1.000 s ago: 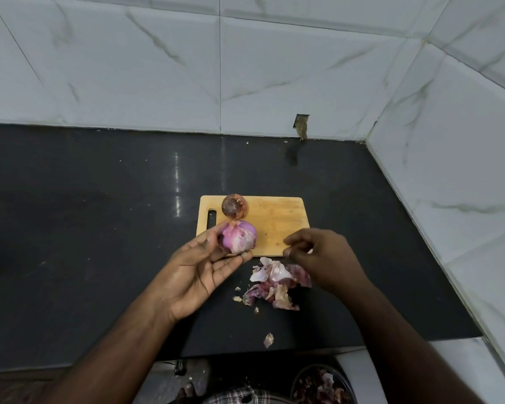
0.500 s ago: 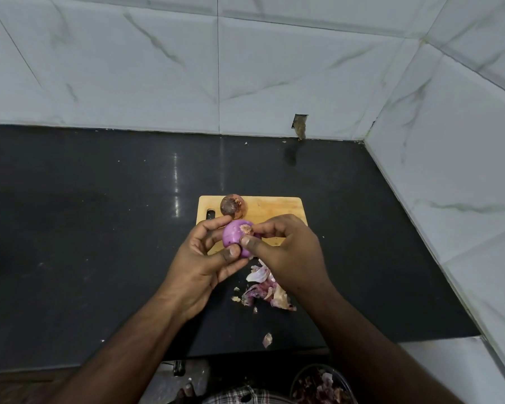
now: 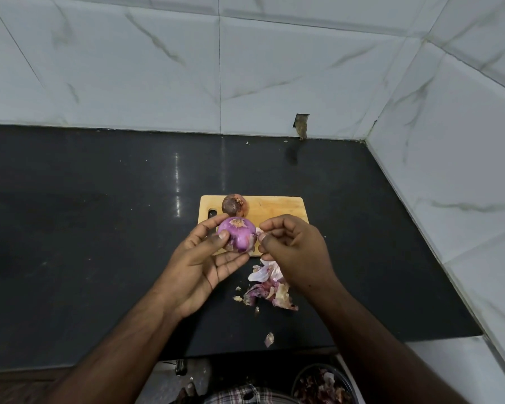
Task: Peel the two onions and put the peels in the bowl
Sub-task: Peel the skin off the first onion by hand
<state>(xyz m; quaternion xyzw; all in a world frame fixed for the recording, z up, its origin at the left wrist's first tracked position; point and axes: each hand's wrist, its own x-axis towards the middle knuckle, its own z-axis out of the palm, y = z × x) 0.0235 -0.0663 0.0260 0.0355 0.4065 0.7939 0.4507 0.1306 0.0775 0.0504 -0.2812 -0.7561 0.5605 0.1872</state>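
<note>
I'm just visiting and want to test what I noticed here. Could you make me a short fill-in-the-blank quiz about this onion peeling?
1. The purple onion is held in the ___ hand.
2. The brown unpeeled onion sits on the wooden ___.
3. The peels lie in a pile on the black ___.

Missing words: left; cutting board; counter
</note>
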